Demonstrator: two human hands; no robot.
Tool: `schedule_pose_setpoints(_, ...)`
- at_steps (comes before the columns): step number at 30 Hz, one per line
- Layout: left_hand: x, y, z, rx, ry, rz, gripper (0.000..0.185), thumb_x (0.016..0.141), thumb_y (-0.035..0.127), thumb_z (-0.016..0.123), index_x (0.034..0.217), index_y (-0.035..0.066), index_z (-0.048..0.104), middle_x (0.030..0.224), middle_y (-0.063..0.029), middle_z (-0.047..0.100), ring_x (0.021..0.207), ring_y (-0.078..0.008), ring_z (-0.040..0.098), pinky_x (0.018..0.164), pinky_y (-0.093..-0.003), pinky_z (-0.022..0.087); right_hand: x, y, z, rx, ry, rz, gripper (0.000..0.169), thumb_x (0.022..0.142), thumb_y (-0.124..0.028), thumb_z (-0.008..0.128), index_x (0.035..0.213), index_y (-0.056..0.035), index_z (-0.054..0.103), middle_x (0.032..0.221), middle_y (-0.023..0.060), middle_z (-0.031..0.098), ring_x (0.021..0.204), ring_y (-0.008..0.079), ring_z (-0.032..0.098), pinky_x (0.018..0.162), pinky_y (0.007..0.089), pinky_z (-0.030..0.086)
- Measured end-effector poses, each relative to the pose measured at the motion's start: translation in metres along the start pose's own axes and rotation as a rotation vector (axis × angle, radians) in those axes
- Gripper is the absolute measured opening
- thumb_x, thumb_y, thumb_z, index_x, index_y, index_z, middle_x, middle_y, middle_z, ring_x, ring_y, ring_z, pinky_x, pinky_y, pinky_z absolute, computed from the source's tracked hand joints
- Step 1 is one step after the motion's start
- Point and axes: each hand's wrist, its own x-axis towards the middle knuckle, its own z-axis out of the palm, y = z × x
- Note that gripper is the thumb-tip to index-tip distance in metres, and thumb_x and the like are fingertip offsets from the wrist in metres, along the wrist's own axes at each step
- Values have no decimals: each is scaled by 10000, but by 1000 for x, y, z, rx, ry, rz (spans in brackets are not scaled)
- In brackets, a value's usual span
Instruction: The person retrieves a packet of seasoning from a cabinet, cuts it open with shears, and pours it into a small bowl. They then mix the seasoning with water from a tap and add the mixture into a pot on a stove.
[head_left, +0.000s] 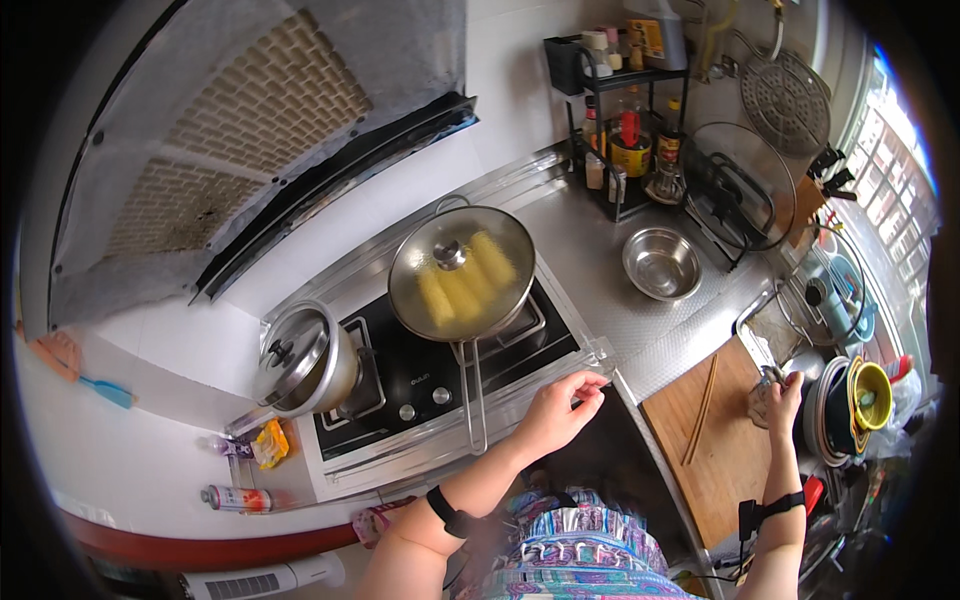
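Note:
My left hand (562, 412) hovers in front of the gas stove, right of the pan handle, loosely curled with nothing seen in it. Over the far right edge of the wooden cutting board (679, 420), my right hand (784, 401) grips a crumpled greyish rag (760, 401), whose exact kind is hard to make out. A pair of wooden chopsticks (700, 409) lies on the board to the left of it. On the stove's right burner stands a long-handled pan (470, 390) under a glass lid (420, 262). Yellow corn cobs (469, 281) show through the misted glass.
A lidded steel pot (337, 360) sits tilted-looking on the left burner. Behind the board are a steel bowl (661, 264) and a black seasoning rack (637, 79). Stacked bowls (832, 412) crowd the right side, near the sink (769, 322). A range hood (247, 127) overhangs the stove.

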Motion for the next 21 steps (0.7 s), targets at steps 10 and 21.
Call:
schedule_pose_setpoints(10, -4, -31, -84, -129, 110, 135, 235, 889, 105, 640, 1103, 11, 619, 952, -79, 683, 882, -155, 658, 807, -290, 510, 36, -297, 44, 108, -652, -263, 194, 926, -95, 549, 1111, -44, 523, 641, 75, 566, 592, 148, 524, 568, 311, 433)
schedule_pose_setpoints(21, -62, -72, -172, -229, 379, 36, 233, 911, 93, 624, 1125, 0, 619, 940, -64, 673, 891, -123, 634, 827, -266, 500, -17, -543, 143, 314, -1287, -585, 344, 904, -108, 612, 1220, -13, 515, 937, 79, 609, 879, 117, 575, 771, 260, 470)
